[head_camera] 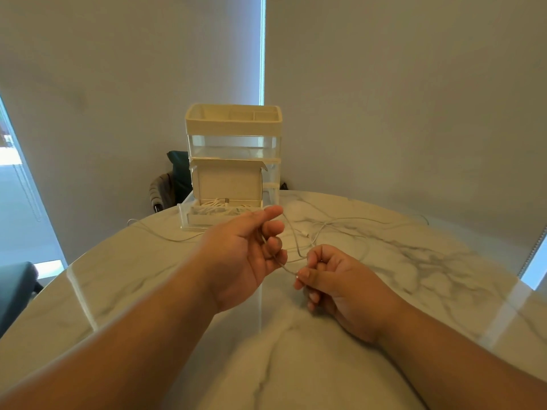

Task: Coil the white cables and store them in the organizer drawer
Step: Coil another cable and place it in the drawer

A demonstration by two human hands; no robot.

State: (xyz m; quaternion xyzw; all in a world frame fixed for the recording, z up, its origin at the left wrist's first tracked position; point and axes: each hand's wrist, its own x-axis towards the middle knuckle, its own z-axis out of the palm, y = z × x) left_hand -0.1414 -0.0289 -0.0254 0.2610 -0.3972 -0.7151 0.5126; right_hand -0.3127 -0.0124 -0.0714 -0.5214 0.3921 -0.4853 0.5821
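A thin white cable (pixel 331 224) lies in loose loops on the marble table, right of centre. One strand rises from it to my hands. My left hand (pixel 248 250) is raised palm up with its fingers curled round that strand. My right hand (pixel 328 276) pinches the same strand between thumb and forefinger just to the right. Behind them stands the cream organizer (pixel 233 125) with its bottom drawer (pixel 185 218) pulled out. An open white box (pixel 226 184) sits in the drawer with coiled white cables (pixel 216 208) inside. Another white cable (pixel 165 233) trails left of the drawer.
The round marble table (pixel 414 276) curves away near the organizer. A dark chair with a grey garment (pixel 165 187) stands behind the table's far edge. Another dark seat (pixel 14 288) sits at the left. Window blinds hang behind.
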